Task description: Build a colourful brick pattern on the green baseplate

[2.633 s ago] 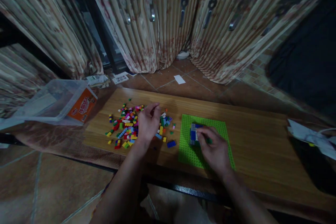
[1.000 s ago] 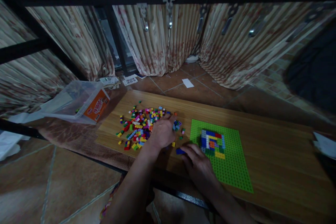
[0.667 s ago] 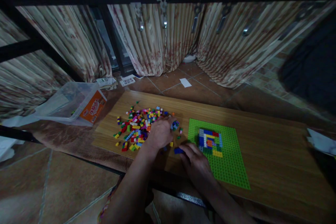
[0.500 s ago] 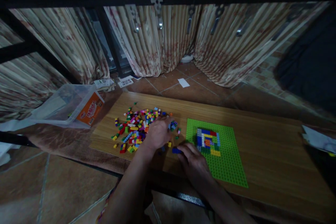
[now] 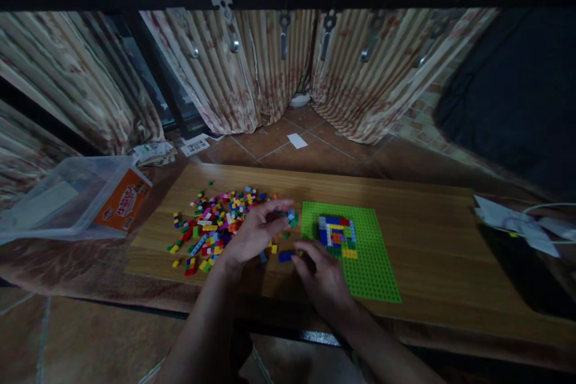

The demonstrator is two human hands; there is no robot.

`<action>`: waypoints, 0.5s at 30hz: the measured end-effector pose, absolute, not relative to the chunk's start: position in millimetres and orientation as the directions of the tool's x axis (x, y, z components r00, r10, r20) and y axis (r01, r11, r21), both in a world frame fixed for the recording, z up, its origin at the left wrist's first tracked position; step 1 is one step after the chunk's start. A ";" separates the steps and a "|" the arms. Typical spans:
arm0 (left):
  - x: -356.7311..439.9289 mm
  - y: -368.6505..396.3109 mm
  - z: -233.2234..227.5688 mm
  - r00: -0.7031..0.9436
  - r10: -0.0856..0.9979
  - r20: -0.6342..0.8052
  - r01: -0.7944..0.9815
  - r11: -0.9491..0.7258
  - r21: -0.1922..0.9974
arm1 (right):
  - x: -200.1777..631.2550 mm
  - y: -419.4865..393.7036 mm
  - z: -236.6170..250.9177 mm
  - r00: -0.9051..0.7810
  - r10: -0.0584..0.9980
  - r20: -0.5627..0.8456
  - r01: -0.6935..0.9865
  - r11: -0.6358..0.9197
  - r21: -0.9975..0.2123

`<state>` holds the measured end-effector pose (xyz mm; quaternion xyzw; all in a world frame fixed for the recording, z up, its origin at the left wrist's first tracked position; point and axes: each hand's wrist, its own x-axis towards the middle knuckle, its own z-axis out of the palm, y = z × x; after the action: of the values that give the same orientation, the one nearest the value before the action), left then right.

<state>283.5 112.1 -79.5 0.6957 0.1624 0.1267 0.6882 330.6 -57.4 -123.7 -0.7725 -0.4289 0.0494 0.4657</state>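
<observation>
My left hand (image 5: 255, 233) hovers at the right side of a heap of small coloured building bricks (image 5: 216, 222). Its thumb and fingers are apart, and I see nothing held between them. Close to its fingertips are a few teal and light-blue bricks (image 5: 292, 218). My right hand (image 5: 324, 276) is low over the table, thumb and index finger parted, beside a dark blue brick (image 5: 285, 257). It partly covers the near left side of the green baseplate (image 5: 378, 270). On that plate sits a low, roughly square build of multicoloured bricks (image 5: 336, 234).
The wooden table (image 5: 432, 240) runs across the view. A clear plastic bin (image 5: 67, 192) with an orange label stands left of it. Papers (image 5: 513, 222) lie on a dark object at the right end. Striped curtains (image 5: 279, 72) and a dark bar with hooks are beyond.
My left hand has drawn back from the bricks and its fingers have spread. The right hand's fingers have come off the dark blue brick. The view has turned somewhat to the right.
</observation>
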 end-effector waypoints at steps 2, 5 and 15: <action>285.8 102.2 -76.6 0.924 0.370 -0.097 0.067 0.093 0.993 | 335.9 -59.7 -115.8 0.704 0.634 0.320 0.552 -0.205 -0.808; 289.3 87.1 -78.4 0.942 0.299 -0.151 0.088 0.214 0.973 | 347.9 -63.3 -106.3 0.746 0.556 0.368 0.547 -0.196 -0.814; 296.4 74.9 -92.6 0.946 0.197 -0.258 0.151 0.436 0.887 | 366.9 -71.7 -101.4 0.617 0.619 0.485 0.695 -0.141 -0.705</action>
<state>296.4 74.9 -92.6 0.5311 0.1639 0.0136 0.8312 366.9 -71.7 -101.4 -0.7543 -0.4357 -0.0388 0.4896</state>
